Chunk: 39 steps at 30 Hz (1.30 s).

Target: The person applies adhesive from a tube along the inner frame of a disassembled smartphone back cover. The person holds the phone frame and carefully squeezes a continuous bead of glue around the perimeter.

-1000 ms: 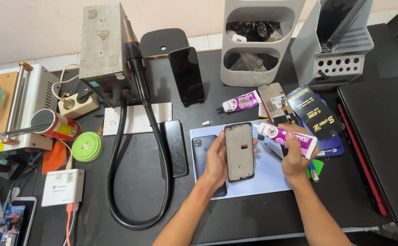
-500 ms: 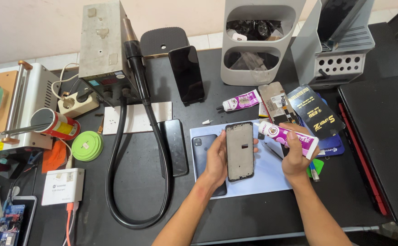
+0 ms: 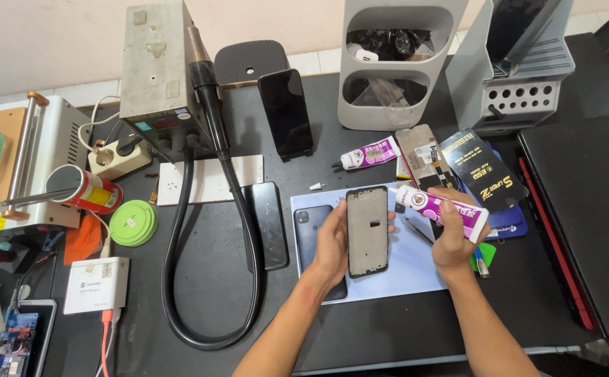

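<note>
Head view: left hand (image 3: 332,244) grips phone frame (image 3: 367,230); right hand (image 3: 451,241) grips glue tube (image 3: 440,208).

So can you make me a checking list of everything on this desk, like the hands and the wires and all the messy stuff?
Surface: black desk with a pale blue mat under the hands.
Job's things: phone frame, held upright over the mat; white and purple glue tube, nozzle pointing at the frame's top edge.
Clutter: dark phone lying flat, second glue tube, green round tin, red can.
Hands: left hand grips the frame; right hand grips the tube.
Cables: thick black hose looping from the grey station; orange cable by the white box.
Surroundings: grey organiser, black laptop, pale wall.
</note>
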Motion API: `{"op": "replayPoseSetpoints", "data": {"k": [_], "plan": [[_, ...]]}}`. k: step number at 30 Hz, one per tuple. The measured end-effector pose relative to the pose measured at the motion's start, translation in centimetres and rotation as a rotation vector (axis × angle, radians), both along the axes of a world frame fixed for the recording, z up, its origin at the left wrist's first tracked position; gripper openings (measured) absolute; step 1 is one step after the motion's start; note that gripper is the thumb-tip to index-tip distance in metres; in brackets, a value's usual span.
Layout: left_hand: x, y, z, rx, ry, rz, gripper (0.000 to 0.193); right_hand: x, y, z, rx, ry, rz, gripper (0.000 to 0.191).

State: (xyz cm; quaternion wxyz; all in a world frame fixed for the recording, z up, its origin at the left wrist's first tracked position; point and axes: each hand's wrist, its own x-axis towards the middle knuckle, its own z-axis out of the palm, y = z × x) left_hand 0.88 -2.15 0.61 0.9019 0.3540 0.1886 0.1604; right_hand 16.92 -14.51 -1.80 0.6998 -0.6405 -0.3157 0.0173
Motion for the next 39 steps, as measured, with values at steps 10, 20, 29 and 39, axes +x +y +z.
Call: {"op": "replayPoseSetpoints", "data": {"k": [10,20,29,39], "plan": [[-0.08,0.02,-0.08,0.022,0.002,-0.010,0.071,0.18,-0.03,-0.14,0.007,-0.015,0.002,0.032],[-0.03,0.10,-0.30,0.031,0.009,-0.019,0.071,0.10,0.08,0.22,0.024,0.012,-0.012,0.031],[-0.03,0.18,-0.27,0.031,0.008,-0.021,0.070,0.00,0.16,0.32,0.050,0.053,-0.024,0.031],[-0.18,0.12,-0.08,0.042,0.024,-0.026,0.071,0.07,-0.03,0.59,0.010,-0.011,-0.020,0.036]]}}
